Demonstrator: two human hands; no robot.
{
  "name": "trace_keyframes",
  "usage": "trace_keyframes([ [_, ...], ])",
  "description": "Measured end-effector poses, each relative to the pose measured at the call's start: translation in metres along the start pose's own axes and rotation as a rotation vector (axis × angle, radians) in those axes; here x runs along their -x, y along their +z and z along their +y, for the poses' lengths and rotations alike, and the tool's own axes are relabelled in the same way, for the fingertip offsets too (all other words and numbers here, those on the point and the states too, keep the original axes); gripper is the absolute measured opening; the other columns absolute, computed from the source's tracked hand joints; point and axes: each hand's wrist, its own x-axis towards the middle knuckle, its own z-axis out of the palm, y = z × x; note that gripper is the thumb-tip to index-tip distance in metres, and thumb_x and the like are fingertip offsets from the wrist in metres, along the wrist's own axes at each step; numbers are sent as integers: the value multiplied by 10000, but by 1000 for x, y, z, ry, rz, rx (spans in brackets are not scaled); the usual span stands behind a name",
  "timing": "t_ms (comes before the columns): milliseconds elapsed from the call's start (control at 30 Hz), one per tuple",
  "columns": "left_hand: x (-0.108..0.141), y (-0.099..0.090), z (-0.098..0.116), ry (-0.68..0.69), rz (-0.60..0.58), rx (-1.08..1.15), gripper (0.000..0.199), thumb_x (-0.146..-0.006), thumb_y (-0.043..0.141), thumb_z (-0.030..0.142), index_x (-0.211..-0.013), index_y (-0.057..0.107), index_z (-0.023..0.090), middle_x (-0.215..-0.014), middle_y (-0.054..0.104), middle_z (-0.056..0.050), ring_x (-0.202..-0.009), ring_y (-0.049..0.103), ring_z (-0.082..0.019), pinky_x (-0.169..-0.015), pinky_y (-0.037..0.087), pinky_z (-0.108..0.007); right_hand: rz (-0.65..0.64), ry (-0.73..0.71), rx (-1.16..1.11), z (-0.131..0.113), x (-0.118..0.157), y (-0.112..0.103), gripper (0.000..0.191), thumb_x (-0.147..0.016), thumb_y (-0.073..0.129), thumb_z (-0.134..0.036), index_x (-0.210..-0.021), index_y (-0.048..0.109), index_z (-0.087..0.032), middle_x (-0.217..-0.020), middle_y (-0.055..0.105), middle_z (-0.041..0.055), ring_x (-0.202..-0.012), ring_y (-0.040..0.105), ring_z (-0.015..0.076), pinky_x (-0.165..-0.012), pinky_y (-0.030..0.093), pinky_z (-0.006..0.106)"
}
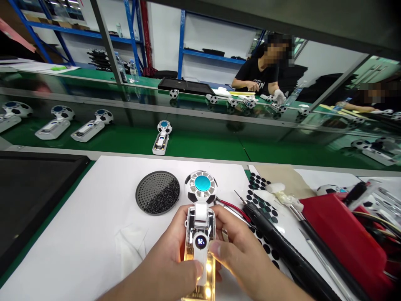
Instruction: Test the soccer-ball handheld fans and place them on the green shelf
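Black mesh disc (157,192) heaped with dark granules lies on the white sheet (78,234), left of a football-patterned handheld fan (200,241), lit and pinched near the sheet's near edge by the left hand (171,255) and right hand (238,246), fingers closed on its clear body, a black soldering iron (275,238) just right.

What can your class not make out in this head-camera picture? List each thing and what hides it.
All from the head view:
Lower body of the soccer-ball handheld fan: covered by the left hand and right hand, and cut off by the bottom edge.
Digits on its display: too small to read for sure.
Contents of the red tray: cut off by the right edge.
What the co-worker's gloved hand holds: too small.
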Motion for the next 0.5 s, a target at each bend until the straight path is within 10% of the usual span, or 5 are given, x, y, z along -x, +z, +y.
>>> trace_keyframes([
  [500,-1,-2,-4,17,5,-46,561,-736,637,174,-1229,400,297,-947,509,3,-815,511,-177,-776,431,-388,22,-17,47,-4,-2,2,206,-839,600,-343,-983,547,-206,-788,530,-13,-590,477,116,-516,413,242],
])
